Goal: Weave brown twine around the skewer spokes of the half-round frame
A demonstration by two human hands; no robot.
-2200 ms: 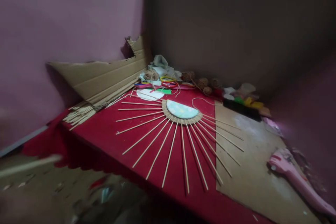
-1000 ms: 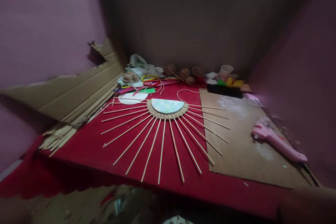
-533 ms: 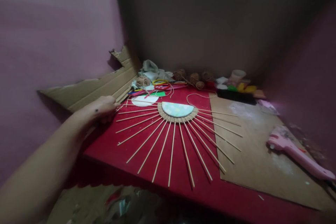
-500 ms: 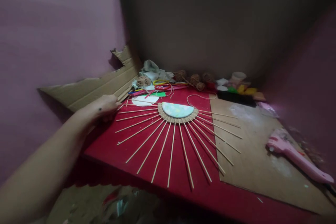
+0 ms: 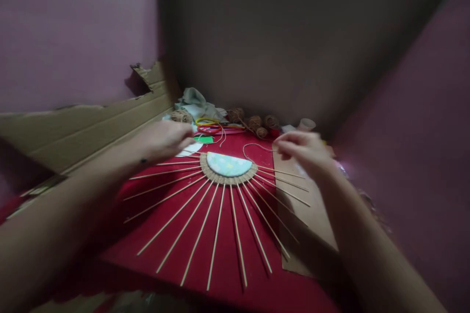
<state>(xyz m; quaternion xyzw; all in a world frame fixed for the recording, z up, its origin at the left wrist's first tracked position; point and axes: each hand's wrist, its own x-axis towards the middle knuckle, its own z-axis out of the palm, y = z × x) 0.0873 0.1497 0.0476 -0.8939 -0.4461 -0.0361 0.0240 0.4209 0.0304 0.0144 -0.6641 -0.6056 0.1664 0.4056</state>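
Observation:
A half-round piece with a pale blue patterned face (image 5: pixel 229 164) lies on the red table, flat side away from me. A woven twine band (image 5: pixel 210 174) borders its curve, and thin wooden sticks (image 5: pixel 216 234) fan out from it. From the band's right end a loose strand of twine (image 5: pixel 257 145) loops over to my right hand (image 5: pixel 304 151), which is closed in a pinch on it. My left hand (image 5: pixel 165 141) is closed above the left-side sticks, next to a white disc (image 5: pixel 191 149). What its fingers hold, if anything, is hidden.
Twine balls (image 5: pixel 254 122), scissors with red and yellow handles (image 5: pixel 208 128), a green piece (image 5: pixel 203 140) and crumpled cloth (image 5: pixel 196 102) lie along the back. Cardboard (image 5: pixel 91 122) leans at the left wall. A brown board (image 5: pixel 293 254) covers the table's right side.
My right hand has come into view and taken hold of the loose twine. My left hand has moved right, toward the half-round piece. The view has shifted, and the pink glue gun no longer shows.

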